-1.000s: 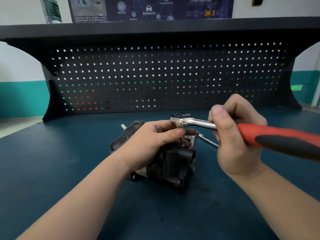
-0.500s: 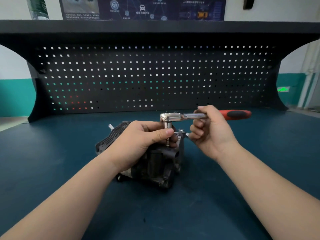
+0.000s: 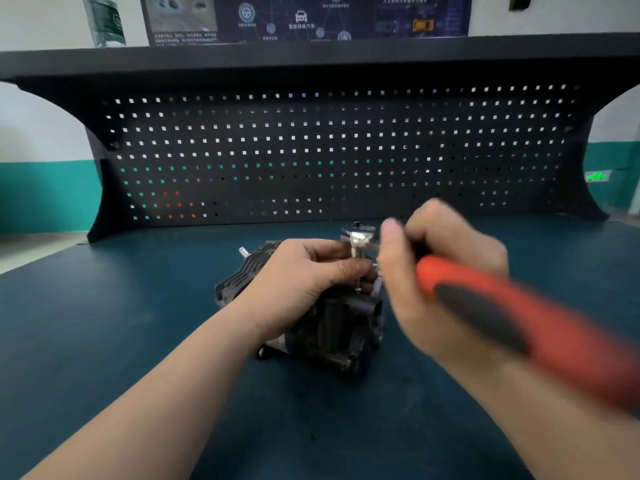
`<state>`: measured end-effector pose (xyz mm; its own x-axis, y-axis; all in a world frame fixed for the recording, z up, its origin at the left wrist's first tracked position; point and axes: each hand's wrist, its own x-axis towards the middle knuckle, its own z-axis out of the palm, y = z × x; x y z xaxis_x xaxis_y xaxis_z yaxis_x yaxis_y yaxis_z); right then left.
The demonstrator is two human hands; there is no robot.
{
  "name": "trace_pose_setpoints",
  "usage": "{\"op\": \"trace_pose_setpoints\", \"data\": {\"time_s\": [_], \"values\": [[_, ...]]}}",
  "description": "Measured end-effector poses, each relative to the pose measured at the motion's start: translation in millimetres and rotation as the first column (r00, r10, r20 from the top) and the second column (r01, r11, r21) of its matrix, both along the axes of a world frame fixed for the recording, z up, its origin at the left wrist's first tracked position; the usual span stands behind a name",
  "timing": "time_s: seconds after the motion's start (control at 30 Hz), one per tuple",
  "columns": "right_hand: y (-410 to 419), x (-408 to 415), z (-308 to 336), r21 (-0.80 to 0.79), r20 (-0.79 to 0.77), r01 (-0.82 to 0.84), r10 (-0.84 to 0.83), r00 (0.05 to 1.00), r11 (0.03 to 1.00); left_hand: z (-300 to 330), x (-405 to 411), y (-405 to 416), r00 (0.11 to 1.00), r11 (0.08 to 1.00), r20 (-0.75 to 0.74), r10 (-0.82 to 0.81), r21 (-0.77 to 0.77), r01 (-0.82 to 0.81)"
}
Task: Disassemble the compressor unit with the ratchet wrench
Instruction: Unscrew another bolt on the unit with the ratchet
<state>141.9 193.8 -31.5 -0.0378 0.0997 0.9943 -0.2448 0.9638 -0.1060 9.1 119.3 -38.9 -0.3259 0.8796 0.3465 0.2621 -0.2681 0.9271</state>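
**Two hands engaged: one fastener under the ratchet wrench, unit not yet opened**

Two hands are seen at work over the compressor unit [image 3: 325, 320], which is stood on the dark blue tabletop [image 3: 104, 323] in front of the perforated back panel [image 3: 311, 150]. The unit is steadied from above by the left hand [image 3: 298, 282], whose fingers [image 3: 349, 268] are curled over its top and appear to be pinched round the socket shaft below the wrench head. The ratchet wrench [image 3: 485, 306] is gripped by the right hand [image 3: 440, 271], its fingers wrapped round the shank just ahead of the red and black handle; the handle is swung toward the camera and is blurred.

The step in hand is judged to be the loosening of a top fastener. For it to be done well:

- The socket is to be kept square on the fastener, so that the head is not rounded.
- Downward pressure at the wrench head is to be maintained by the left hand.
- Better leverage is to be had if the handle is held further out.
- The body is to be held firmly, since it is not clamped.

Whether the fastener is already turning cannot be told.
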Motion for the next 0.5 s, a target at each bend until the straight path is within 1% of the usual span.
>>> {"op": "trace_pose_setpoints", "data": {"time_s": [0.03,0.07,0.1,0.13,0.17,0.2,0.3,0.33,0.37,0.4,0.43,0.47,0.5], "values": [[-4,0,-4,0.096,-0.011,0.049,-0.048,0.999,0.994,0,0,-2,1.000,1.000,-0.008,-0.024,0.003,0.024],[-5,-1,-7,0.134,-0.019,0.053,-0.051,0.999,0.990,0,0,-2,0.999,0.999,-0.014,-0.041,0.005,0.041],[-2,-2,-9,0.097,-0.014,-0.001,0.003,1.000,0.995,0,0,-2,0.999,0.999,-0.016,-0.048,0.007,0.048],[3,-3,-9,0.004,-0.010,-0.109,0.109,0.994,0.994,-1,-1,-1,0.999,0.999,-0.011,-0.046,0.005,0.046],[12,-4,-9,-0.096,-0.018,-0.214,0.214,0.977,0.972,-2,-2,0,0.999,0.999,-0.006,-0.035,0.003,0.035],[19,-4,-8,-0.170,-0.036,-0.274,0.271,0.962,0.947,-2,-3,1,1.000,1.000,-0.005,-0.022,-0.002,0.022],[35,-8,-5,-0.332,-0.094,-0.321,0.308,0.947,0.887,-3,-2,3,0.999,1.000,-0.025,0.024,-0.012,-0.024],[40,-10,-5,-0.396,-0.114,-0.339,0.321,0.940,0.853,-3,-2,3,0.999,0.999,-0.029,0.033,-0.013,-0.034],[44,-12,-5,-0.476,-0.136,-0.375,0.354,0.925,0.796,-3,-2,3,0.999,0.999,-0.028,0.041,-0.011,-0.042],[50,-14,-5,-0.565,-0.162,-0.424,0.409,0.898,0.708,-3,-1,3,0.999,0.999,-0.020,0.047,-0.007,-0.047],[57,-15,-5,-0.661,-0.195,-0.473,0.476,0.858,0.582,-3,0,3,0.999,0.999,-0.008,0.050,-0.001,-0.050],[63,-17,-4,-0.752,-0.245,-0.514,0.549,0.799,0.412,-3,1,2,0.999,0.999,0.008,0.051,0.005,-0.051],[68,-18,-4,-0.821,-0.311,-0.532,0.618,0.723,0.209,-3,1,3,0.998,0.999,0.021,0.051,0.010,-0.052]]}}
